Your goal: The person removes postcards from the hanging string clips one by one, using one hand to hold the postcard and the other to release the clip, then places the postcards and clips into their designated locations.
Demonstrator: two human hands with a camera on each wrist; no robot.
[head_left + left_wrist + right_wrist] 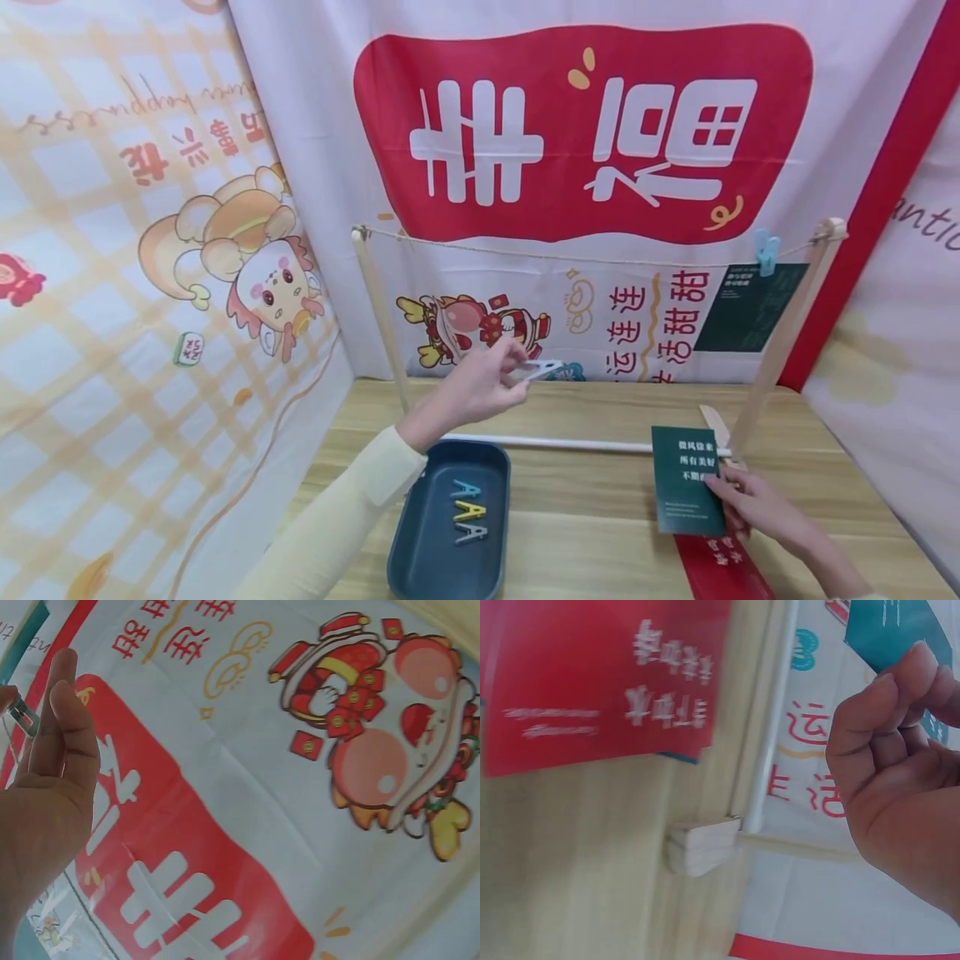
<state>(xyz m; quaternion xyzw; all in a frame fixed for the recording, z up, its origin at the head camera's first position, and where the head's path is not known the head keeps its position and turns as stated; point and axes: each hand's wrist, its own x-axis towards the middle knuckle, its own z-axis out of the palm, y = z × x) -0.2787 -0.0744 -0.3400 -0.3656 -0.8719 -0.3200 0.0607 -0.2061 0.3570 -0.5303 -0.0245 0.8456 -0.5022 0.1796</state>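
Note:
My left hand (483, 385) is raised over the table and pinches a pale clothespin (542, 367) by its end. In the left wrist view the clothespin (24, 717) shows at the far left beside the fingers. My right hand (761, 508) grips a green card (678, 479) with white writing by its right edge, above the table's right side. A second green card (750, 308) hangs from a string (540, 254), held by a light-blue clothespin (767, 252). The string spans a wooden frame (381, 321).
On the table (577, 517) a dark blue tray (397, 554) holds a blue clothespin (465, 489), a yellow clothespin (470, 510) and a grey clothespin (471, 533). Red cards (723, 571) lie at the right front. A white rod (555, 442) crosses the frame's base.

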